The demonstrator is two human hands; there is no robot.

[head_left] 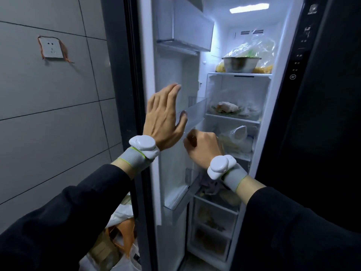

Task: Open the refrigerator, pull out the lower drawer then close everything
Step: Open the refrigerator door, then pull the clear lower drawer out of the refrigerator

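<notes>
The refrigerator's left door (pixel 148 55) stands open, its white inner side with clear door bins (pixel 195 110) facing me. My left hand (pixel 166 116) is flat, fingers spread, against the door's inner face just left of a bin. My right hand (pixel 203 147) is curled loosely in front of the lit shelves, its fingers hidden, and nothing shows in it. Two clear lower drawers (pixel 214 222) sit pushed in at the bottom of the compartment, food visible through them. A white tracker is strapped to each wrist.
Shelves hold a steel bowl (pixel 241 64) under plastic film, a plate of food (pixel 227 107) and bagged items. The black right door (pixel 312 94) with its control panel is closed. A grey tiled wall with a socket (pixel 52 49) is left; bags (pixel 121 222) lie on the floor.
</notes>
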